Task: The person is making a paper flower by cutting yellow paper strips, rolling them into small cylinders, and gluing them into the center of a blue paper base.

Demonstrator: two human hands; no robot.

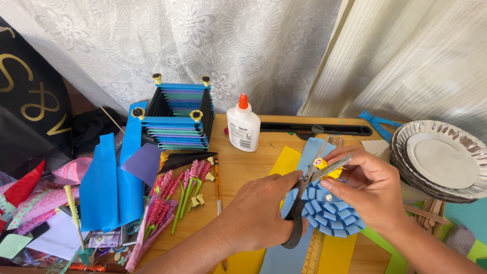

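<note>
While left fingers grip scissors [304, 195], right fingers hold paper flower [329, 213] over wooden table [243, 167].

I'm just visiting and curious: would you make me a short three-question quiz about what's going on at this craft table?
1. True or false: the left hand holds the scissors.
2. What does the right hand hold?
A. glue bottle
B. blue paper flower
C. foil plates
3. What colour is the glue bottle's cap?

Key:
1. True; the blades are at the yellow piece on top of the blue paper flower.
2. B
3. Orange
</note>
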